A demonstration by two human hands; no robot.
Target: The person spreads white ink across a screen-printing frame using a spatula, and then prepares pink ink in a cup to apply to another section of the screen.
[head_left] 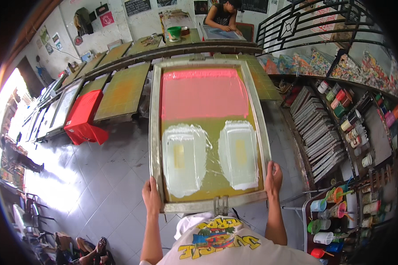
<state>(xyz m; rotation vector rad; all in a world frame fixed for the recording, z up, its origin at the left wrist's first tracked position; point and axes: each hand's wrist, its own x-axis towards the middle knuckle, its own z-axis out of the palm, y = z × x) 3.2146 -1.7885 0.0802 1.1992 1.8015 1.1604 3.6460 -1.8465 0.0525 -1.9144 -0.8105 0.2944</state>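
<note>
A screen printing frame (157,106) fills the middle of the view, held out in front of me with a metal rim. Its olive-coloured mesh carries a broad pink ink patch (204,93) across the far half and two whitish patches (191,163) side by side in the near half, each with a small yellowish area. My left hand (151,194) grips the lower left side of the rim, and my right hand (273,179) grips the lower right side. Below the frame, the printed white T-shirt (247,243) on my body shows.
Print boards (119,92), one with a red cloth (84,112), line a rail ahead. A co-worker (216,20) bends over a screen behind it. Stacked screens (316,137) and ink pots (327,207) stand right. A person's legs (88,249) show lower left, another person (20,157) at far left.
</note>
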